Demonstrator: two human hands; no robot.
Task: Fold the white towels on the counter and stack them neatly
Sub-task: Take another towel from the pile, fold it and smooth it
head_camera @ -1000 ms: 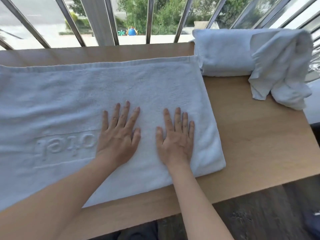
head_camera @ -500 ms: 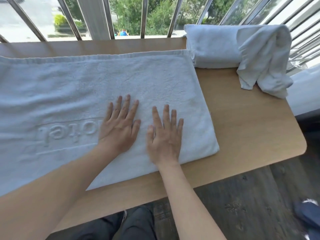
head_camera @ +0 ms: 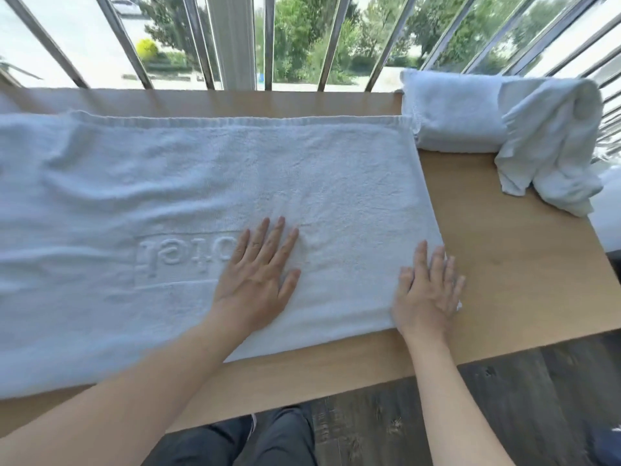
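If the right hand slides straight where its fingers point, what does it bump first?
Probably the folded towel at the back. The right hand lies flat on the edge of the spread towel, and only bare counter shows between.

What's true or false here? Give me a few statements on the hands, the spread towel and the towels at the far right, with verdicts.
1. Both the left hand and the right hand lie flat on the spread towel. True.
2. The right hand is at the towel's left end. False: it is at the right edge.
3. The left hand covers part of the raised lettering. True.
4. Nothing lies on the folded towel at the far right. False: a crumpled towel drapes over it.
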